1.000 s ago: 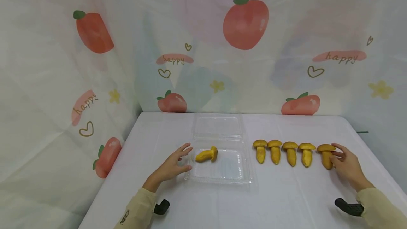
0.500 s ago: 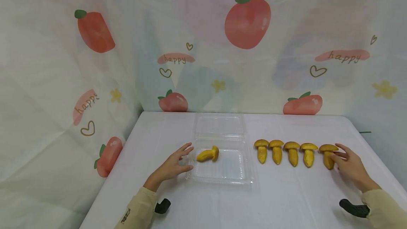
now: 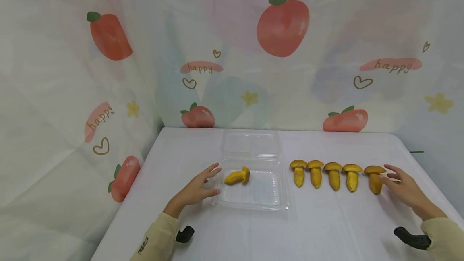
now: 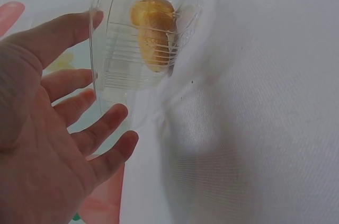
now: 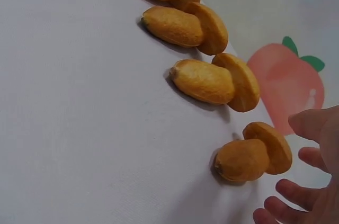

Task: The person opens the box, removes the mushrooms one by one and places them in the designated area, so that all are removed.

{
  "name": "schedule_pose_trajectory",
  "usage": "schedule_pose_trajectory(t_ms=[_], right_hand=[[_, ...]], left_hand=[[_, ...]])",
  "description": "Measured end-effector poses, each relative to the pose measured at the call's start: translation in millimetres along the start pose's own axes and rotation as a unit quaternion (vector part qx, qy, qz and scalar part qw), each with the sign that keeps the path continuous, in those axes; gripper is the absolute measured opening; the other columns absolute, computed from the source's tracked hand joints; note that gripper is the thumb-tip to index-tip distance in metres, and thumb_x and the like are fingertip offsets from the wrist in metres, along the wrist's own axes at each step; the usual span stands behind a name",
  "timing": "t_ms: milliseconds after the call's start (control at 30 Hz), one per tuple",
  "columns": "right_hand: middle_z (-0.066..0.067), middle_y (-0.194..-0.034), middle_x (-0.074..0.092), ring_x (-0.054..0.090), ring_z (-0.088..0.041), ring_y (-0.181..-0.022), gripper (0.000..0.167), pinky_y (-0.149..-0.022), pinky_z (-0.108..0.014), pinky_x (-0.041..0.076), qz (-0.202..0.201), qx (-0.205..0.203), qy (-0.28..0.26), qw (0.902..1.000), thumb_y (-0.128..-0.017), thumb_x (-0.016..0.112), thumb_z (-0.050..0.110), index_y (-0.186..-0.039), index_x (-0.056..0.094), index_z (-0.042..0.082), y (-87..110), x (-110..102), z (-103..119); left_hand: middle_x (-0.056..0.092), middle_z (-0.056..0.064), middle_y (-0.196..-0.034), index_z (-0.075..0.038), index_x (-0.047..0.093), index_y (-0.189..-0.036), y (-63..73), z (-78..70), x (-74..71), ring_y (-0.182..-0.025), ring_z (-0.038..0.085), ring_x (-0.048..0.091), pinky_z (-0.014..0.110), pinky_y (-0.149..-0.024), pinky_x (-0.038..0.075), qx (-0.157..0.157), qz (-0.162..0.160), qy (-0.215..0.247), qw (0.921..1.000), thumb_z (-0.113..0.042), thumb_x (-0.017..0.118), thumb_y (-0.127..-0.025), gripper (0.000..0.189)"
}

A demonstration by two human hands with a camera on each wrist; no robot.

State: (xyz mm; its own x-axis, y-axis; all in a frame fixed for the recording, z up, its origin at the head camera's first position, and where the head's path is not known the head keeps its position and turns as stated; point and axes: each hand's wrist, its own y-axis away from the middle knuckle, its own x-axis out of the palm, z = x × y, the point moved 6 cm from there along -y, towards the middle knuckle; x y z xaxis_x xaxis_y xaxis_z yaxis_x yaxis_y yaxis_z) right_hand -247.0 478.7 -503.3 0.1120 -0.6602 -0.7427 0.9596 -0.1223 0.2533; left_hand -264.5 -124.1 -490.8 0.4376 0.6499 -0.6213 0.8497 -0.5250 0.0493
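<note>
A clear plastic clamshell box lies with its lid folded back. One yellow-brown mushroom rests on its side in the left part of the box. At the box's left edge is my left hand, fingers spread and thumb apart; in the left wrist view fingertips touch the rim. Several like mushrooms stand in a row to the right, caps toward the back. Beside the rightmost mushroom my right hand has loosely bent fingers and holds nothing; the right wrist view shows a gap between them.
A white cloth covers the table. Behind and to the left hangs a pale curtain printed with fruit. The other row mushrooms stand between the box and my right hand. A dark curved piece sits at the right sleeve.
My right hand has drawn back slightly to the right, away from the rightmost mushroom's stem. My left hand stays at the box. The head view has shifted a little.
</note>
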Motion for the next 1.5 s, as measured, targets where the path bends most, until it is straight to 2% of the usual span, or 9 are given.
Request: schedule_pose_trajectory(t_ms=[267, 567, 700, 967, 1267, 1367, 1467, 1500], right_hand=[[-0.053, -0.141, 0.017, 0.026, -0.067, -0.123, 0.081, -0.099, -0.078, 0.038, 0.009, -0.008, 0.017, 0.9998, -0.107, 0.036, 0.048, -0.154, 0.008, -0.012, 5.9, -0.9, 16.7], [-0.050, -0.143, 0.021, 0.023, -0.066, -0.126, 0.073, -0.097, -0.081, 0.032, -0.011, -0.054, 0.012, 0.9984, -0.109, 0.037, 0.040, -0.154, 0.013, -0.012, 17.0, -0.8, 48.2], [-0.050, -0.145, 0.022, 0.026, -0.065, -0.126, 0.071, -0.095, -0.083, 0.033, -0.029, -0.071, 0.011, 0.9970, -0.109, 0.039, 0.038, -0.154, 0.016, -0.011, 22.0, 1.0, 61.8], [-0.048, -0.143, 0.029, 0.034, -0.063, -0.123, 0.062, -0.094, -0.078, 0.041, -0.055, -0.123, 0.003, 0.9909, -0.109, 0.043, 0.029, -0.153, 0.025, -0.011, 30.0, 7.8, 93.4], [-0.042, -0.141, 0.041, 0.039, -0.058, -0.124, 0.057, -0.091, -0.073, 0.042, -0.066, -0.196, -0.011, 0.9784, -0.107, 0.051, 0.025, -0.150, 0.034, -0.008, 36.3, 26.5, 125.4], [-0.041, -0.141, 0.042, 0.040, -0.057, -0.125, 0.055, -0.092, -0.073, 0.043, -0.064, -0.209, -0.015, 0.9757, -0.106, 0.052, 0.022, -0.150, 0.036, -0.007, 38.2, 32.4, 134.2], [-0.040, -0.142, 0.043, 0.041, -0.057, -0.126, 0.054, -0.094, -0.065, 0.049, -0.059, -0.213, -0.014, 0.9753, -0.105, 0.053, 0.020, -0.150, 0.037, -0.005, 40.6, 37.5, 142.5], [-0.039, -0.142, 0.043, 0.042, -0.056, -0.126, 0.054, -0.092, -0.059, 0.053, -0.057, -0.214, -0.012, 0.9751, -0.105, 0.054, 0.021, -0.150, 0.038, -0.005, 41.6, 39.3, 145.3]], left_hand=[[0.019, 0.015, -0.170, -0.004, 0.034, -0.157, 0.3, 2.5, -0.6, -0.153, 0.042, 0.027, 0.063, -0.114, 0.040, 0.002, 0.008, 0.000, 1.0000, -0.018, 0.071, -0.095, 0.074], [0.019, 0.014, -0.170, -0.005, 0.034, -0.158, -2.0, 3.1, 0.8, -0.153, 0.041, 0.027, 0.062, -0.114, 0.040, 0.004, 0.009, 0.001, 0.9999, -0.018, 0.071, -0.094, 0.075], [0.019, 0.013, -0.170, -0.005, 0.034, -0.158, -1.9, 2.3, 0.8, -0.153, 0.040, 0.028, 0.062, -0.114, 0.040, 0.001, 0.008, 0.004, 1.0000, -0.018, 0.071, -0.094, 0.075], [0.019, 0.014, -0.170, -0.004, 0.034, -0.157, -0.4, 2.4, 2.0, -0.153, 0.041, 0.027, 0.062, -0.114, 0.040, 0.001, 0.006, 0.004, 1.0000, -0.019, 0.072, -0.094, 0.075], [0.019, 0.013, -0.170, -0.005, 0.034, -0.158, 1.0, 4.5, 1.9, -0.154, 0.041, 0.026, 0.063, -0.114, 0.039, 0.000, 0.004, 0.005, 1.0000, -0.020, 0.072, -0.094, 0.075], [0.019, 0.013, -0.170, -0.005, 0.033, -0.158, 0.6, 4.3, 1.9, -0.154, 0.041, 0.026, 0.062, -0.114, 0.040, 0.003, 0.002, 0.006, 1.0000, -0.020, 0.072, -0.094, 0.076], [0.019, 0.013, -0.170, -0.005, 0.033, -0.158, 0.4, 4.1, 2.2, -0.154, 0.041, 0.026, 0.062, -0.114, 0.039, 0.003, 0.002, 0.009, 0.9999, -0.020, 0.072, -0.094, 0.076], [0.019, 0.013, -0.170, -0.005, 0.033, -0.158, 0.4, 4.6, 2.2, -0.153, 0.041, 0.026, 0.062, -0.114, 0.040, 0.003, 0.001, 0.009, 1.0000, -0.020, 0.072, -0.095, 0.075]])
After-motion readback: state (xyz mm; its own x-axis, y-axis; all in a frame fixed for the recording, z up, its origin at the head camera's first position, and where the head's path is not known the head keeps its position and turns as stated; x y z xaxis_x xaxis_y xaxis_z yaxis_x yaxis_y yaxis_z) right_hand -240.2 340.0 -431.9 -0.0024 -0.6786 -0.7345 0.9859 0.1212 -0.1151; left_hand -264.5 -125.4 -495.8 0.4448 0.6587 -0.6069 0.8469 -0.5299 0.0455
